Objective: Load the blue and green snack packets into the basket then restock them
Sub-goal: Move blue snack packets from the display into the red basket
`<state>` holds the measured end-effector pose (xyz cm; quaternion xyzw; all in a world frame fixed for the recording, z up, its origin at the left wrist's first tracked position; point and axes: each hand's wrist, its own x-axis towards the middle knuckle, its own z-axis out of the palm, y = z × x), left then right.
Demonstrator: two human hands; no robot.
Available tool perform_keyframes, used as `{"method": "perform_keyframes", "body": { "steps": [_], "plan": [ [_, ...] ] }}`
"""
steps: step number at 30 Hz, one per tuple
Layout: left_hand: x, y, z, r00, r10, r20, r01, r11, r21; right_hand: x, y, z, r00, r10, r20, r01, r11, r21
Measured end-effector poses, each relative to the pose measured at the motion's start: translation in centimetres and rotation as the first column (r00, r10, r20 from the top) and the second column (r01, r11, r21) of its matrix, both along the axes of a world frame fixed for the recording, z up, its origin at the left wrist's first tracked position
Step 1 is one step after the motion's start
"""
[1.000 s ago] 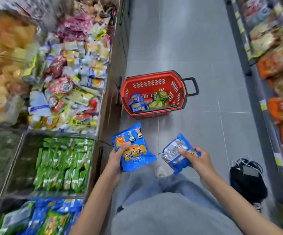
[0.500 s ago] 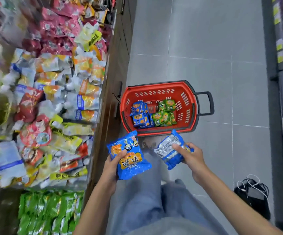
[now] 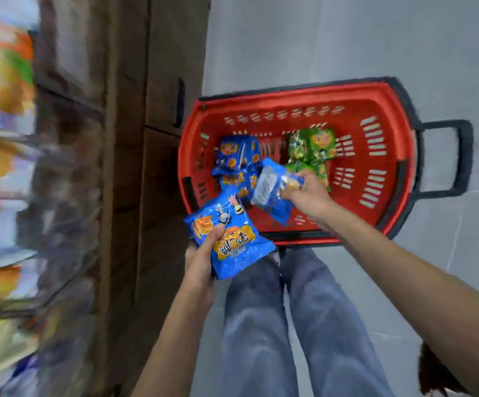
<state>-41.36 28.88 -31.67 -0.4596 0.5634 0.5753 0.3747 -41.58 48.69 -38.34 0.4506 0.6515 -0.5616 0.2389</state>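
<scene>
One red basket [image 3: 289,106] holds blue packets [image 3: 236,154] by its left wall, green packets [image 3: 317,147] beside them. Your outstretched left grip [image 3: 203,253] clutches a blue packet [image 3: 241,253] at the near-left corner; your right grip [image 3: 307,193] pinches a second blue packet [image 3: 267,187] above the inside.

Nothing really readable here. The glossy blue plastic snack packet [image 3: 241,250] in the left hand [image 3: 201,260] has big white-and-orange characters, upside down and too smeared. The grey panel on the second blue packet [image 3: 271,196] is pure blur.

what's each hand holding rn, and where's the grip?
Left hand grips a blue packet at its left edge, thumb on the front. Right hand pinches a second blue packet by its right end, over the basket.
</scene>
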Motion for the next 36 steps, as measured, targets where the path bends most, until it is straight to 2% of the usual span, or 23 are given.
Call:
{"method": "perform_keyframes", "body": {
  "steps": [4, 7, 9, 12, 14, 15, 16, 17, 18, 19, 20, 23, 28, 33, 36],
  "plan": [
    [0.7, -0.2, -5.4, 1.000, -0.012, -0.018, 0.011, 1.000, -0.026, -3.1, -3.0, -10.2, 0.994, 0.109, -0.002, -0.108, 0.986, -0.125],
    [0.9, -0.3, -7.4, 0.998, -0.019, -0.056, 0.018, 1.000, -0.019, -4.3, -5.4, -14.7, 0.985, 0.159, 0.067, -0.147, 0.976, -0.163],
    [0.9, -0.4, -8.0, 0.997, -0.029, -0.064, 0.028, 0.999, -0.019, -4.6, -6.7, -16.3, 0.972, 0.222, 0.073, -0.217, 0.973, -0.072],
    [0.6, -0.5, -8.4, 0.997, 0.004, -0.079, -0.004, 1.000, -0.001, -4.1, -7.4, -15.9, 0.909, 0.399, 0.123, -0.417, 0.878, 0.234],
    [0.3, -0.4, -8.3, 0.995, 0.020, -0.098, -0.019, 1.000, 0.012, -4.0, -6.9, -14.4, 0.924, 0.367, 0.111, -0.383, 0.871, 0.308],
    [0.1, -0.3, -8.2, 0.994, 0.028, -0.103, -0.026, 0.999, 0.022, -4.0, -6.4, -13.5, 0.952, 0.294, 0.085, -0.306, 0.920, 0.245],
    [-0.2, -0.3, -8.2, 0.994, 0.035, -0.104, -0.032, 0.999, 0.026, -4.0, -5.8, -12.3, 0.981, 0.181, 0.067, -0.187, 0.978, 0.096],
    [-0.5, -0.3, -8.2, 0.994, 0.038, -0.099, -0.035, 0.999, 0.027, -3.9, -5.3, -10.8, 0.993, 0.087, 0.080, -0.078, 0.990, -0.116],
    [-0.9, -0.3, -8.3, 0.995, 0.035, -0.089, -0.032, 0.999, 0.032, -3.4, -4.8, -9.4, 0.993, 0.066, 0.096, -0.033, 0.947, -0.319],
    [-1.2, -0.4, -8.5, 0.996, 0.026, -0.081, -0.023, 0.999, 0.041, -2.8, -4.5, -8.2, 0.990, 0.122, 0.074, -0.077, 0.892, -0.445],
    [-1.6, -0.4, -8.8, 0.997, 0.007, -0.080, -0.003, 0.999, 0.051, -2.2, -4.3, -7.1, 0.981, 0.189, 0.029, -0.149, 0.851, -0.503],
    [-2.5, 0.2, -9.4, 0.992, -0.066, -0.109, 0.073, 0.995, 0.061, -1.6, -3.9, -5.7, 0.970, 0.242, -0.034, -0.224, 0.826, -0.518],
    [-2.8, 1.0, -11.2, 0.962, -0.107, -0.250, 0.076, 0.988, -0.132, -3.1, -2.7, -6.3, 0.981, 0.193, 0.024, -0.156, 0.855, -0.495],
    [-3.8, 1.0, -12.3, 0.942, -0.067, -0.330, 0.004, 0.982, -0.188, -4.3, -2.5, -7.9, 0.993, -0.039, 0.115, 0.100, 0.801, -0.590],
    [-4.1, 0.8, -12.2, 0.936, -0.092, -0.339, -0.007, 0.960, -0.278, -6.0, -1.9, -9.1, 0.957, -0.233, 0.173, 0.290, 0.779, -0.557]
  ]
}}
